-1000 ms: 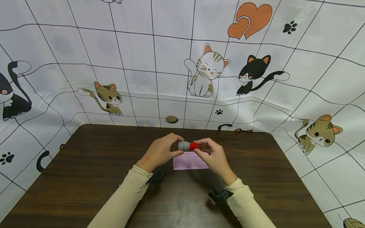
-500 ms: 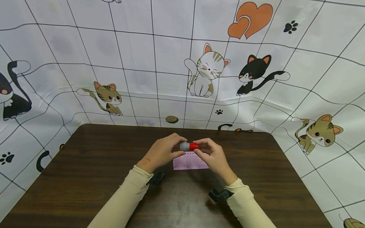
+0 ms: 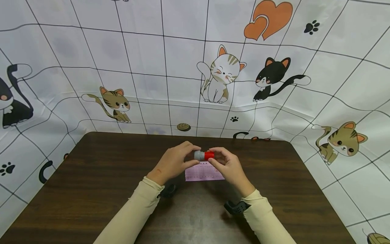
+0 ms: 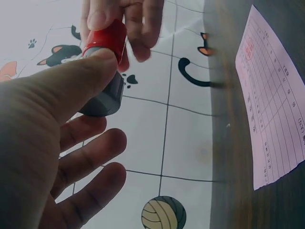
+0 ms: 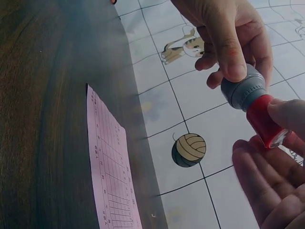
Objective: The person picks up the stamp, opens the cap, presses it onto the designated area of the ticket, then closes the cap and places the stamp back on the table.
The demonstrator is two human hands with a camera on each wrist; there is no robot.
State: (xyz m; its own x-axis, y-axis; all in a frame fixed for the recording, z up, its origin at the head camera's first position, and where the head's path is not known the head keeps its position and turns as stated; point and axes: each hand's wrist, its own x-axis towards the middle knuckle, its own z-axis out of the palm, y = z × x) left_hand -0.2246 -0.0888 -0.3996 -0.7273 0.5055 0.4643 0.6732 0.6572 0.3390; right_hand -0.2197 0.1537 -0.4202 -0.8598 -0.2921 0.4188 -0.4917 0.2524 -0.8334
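Above the table, a small cylinder that looks like a hand stamp lies roughly level between both hands, with a grey part (image 3: 199,155) on the left and a red part (image 3: 209,155) on the right. My left hand (image 3: 175,160) grips the grey part between thumb and fingers. Thumb and fingers of my right hand (image 3: 230,164) pinch the red part. In the right wrist view the red part (image 5: 262,119) has a clear end, and a ribbed collar shows on the grey part (image 5: 238,88). Below lies a pink printed slip (image 3: 202,172) with a table grid and faint red marks.
The dark wooden table (image 3: 91,189) spreads around the slip. White sheeting (image 3: 146,61) with cartoon cats and grid lines hangs behind and at both sides. A black strap device (image 3: 236,207) sits at the right wrist.
The stamp has shifted slightly to the right. My left hand has moved a little right with it, while the right hand has barely moved. The pink slip lies where it was.
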